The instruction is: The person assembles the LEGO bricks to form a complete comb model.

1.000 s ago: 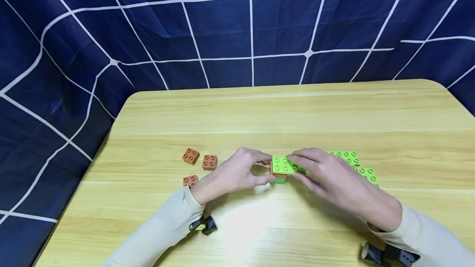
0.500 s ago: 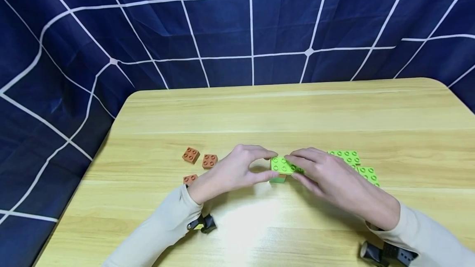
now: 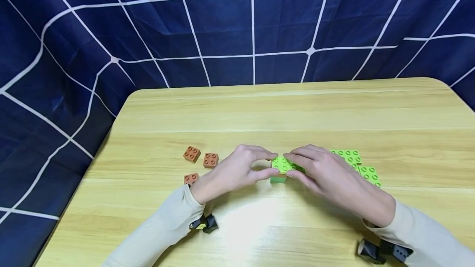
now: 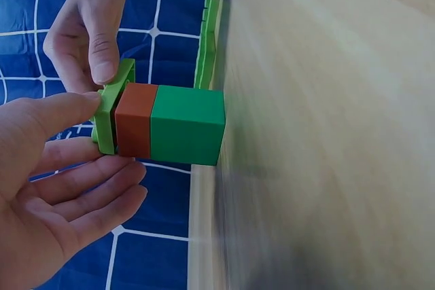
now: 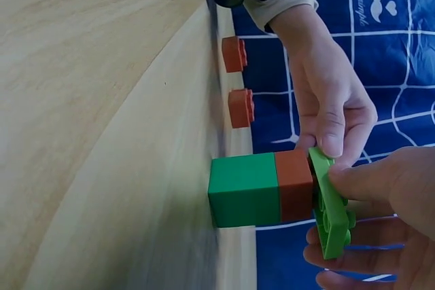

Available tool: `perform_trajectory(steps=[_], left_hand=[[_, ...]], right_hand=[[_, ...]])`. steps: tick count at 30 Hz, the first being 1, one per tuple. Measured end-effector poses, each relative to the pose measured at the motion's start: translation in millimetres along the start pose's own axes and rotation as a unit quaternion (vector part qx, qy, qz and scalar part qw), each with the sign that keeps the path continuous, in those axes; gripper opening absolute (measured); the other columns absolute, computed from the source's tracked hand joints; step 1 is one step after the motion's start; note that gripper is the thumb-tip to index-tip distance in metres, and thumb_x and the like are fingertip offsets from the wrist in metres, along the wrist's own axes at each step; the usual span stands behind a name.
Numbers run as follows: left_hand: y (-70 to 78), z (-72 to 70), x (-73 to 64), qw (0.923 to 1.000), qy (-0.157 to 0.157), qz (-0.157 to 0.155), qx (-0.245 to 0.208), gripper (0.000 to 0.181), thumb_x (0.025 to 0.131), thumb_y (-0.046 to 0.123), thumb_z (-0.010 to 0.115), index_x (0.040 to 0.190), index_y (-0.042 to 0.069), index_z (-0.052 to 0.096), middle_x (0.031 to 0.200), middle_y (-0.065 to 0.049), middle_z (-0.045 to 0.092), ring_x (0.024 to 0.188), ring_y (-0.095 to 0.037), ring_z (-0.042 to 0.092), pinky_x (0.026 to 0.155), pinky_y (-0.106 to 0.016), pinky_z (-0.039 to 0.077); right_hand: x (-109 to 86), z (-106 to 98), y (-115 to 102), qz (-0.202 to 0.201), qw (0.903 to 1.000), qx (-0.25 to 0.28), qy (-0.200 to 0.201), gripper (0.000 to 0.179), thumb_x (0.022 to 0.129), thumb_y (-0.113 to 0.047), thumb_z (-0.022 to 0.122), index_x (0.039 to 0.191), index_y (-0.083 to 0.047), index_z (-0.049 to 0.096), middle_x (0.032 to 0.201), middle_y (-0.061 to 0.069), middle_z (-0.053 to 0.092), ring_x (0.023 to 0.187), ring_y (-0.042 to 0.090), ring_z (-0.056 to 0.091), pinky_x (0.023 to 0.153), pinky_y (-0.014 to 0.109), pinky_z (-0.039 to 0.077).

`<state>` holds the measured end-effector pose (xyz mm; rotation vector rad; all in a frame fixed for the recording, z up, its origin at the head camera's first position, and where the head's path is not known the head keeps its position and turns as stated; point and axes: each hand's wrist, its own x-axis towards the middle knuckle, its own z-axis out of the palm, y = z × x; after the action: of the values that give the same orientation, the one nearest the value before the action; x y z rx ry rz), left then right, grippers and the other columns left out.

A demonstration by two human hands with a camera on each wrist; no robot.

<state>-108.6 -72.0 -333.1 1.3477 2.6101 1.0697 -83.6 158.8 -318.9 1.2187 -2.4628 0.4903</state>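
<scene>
A light green studded plate [image 3: 281, 164] lies over a small stack, reaching past it on the right. Under the plate is an orange-brown brick [image 4: 134, 121], and below that a taller green block [image 4: 187, 125] stands upright on the table. In both wrist views the plate sits slightly tilted, with a thin gap to the orange-brown brick. My left hand [image 3: 237, 170] pinches the plate's left end between thumb and forefinger. On its right part my right hand [image 3: 330, 172] grips it by the edges, thumb nearest me; those fingers hide part of the plate in the head view.
Three loose orange-brown bricks, among them one brick [image 3: 210, 160], lie left of the stack, partly behind my left forearm. More light green plates [image 3: 368, 174] lie to the right, partly covered by my right hand. A dark blue curtain [image 3: 222, 28] hangs behind the wooden table [image 3: 237, 114].
My left fingertips have moved from beside the orange-brown brick up to the plate's left end. The plate has settled lower over the stack, and my right hand has shifted slightly.
</scene>
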Motion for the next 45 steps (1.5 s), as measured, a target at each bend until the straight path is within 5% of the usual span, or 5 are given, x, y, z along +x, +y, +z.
perform_trajectory(steps=[27, 39, 45], left_hand=[[-2.1, 5.3, -0.7, 0.9991, 0.018, -0.021, -0.031, 0.033, 0.088, 0.022, 0.072, 0.112, -0.001, 0.069, 0.112, -0.012, 0.070, 0.105, -0.021, 0.066, 0.093, -0.019, 0.050], [-4.0, 6.8, -0.7, 0.9981, 0.019, -0.037, -0.046, 0.033, 0.089, 0.022, 0.072, 0.114, 0.001, 0.069, 0.113, -0.010, 0.070, 0.105, -0.018, 0.066, 0.093, -0.019, 0.050], [-1.6, 7.1, -1.8, 0.9981, 0.019, -0.034, -0.047, 0.033, 0.089, 0.024, 0.071, 0.115, 0.002, 0.069, 0.113, -0.010, 0.069, 0.106, -0.018, 0.066, 0.094, -0.018, 0.048]], right_hand=[[-0.2, 4.2, -0.3, 0.001, 0.9999, 0.014, -0.005, 0.052, 0.100, -0.042, 0.044, 0.109, 0.002, 0.070, 0.101, 0.014, 0.071, 0.088, 0.028, 0.067, 0.074, 0.040, 0.059], [-0.5, 6.6, -1.9, -0.010, 0.9999, -0.004, 0.012, 0.061, 0.102, -0.044, 0.033, 0.107, 0.004, 0.070, 0.097, 0.014, 0.071, 0.083, 0.025, 0.066, 0.070, 0.037, 0.059], [-2.2, 4.1, -5.5, 0.024, 0.9995, -0.002, -0.020, 0.044, 0.098, -0.036, 0.055, 0.114, 0.003, 0.067, 0.104, 0.015, 0.069, 0.093, 0.029, 0.066, 0.078, 0.042, 0.058]])
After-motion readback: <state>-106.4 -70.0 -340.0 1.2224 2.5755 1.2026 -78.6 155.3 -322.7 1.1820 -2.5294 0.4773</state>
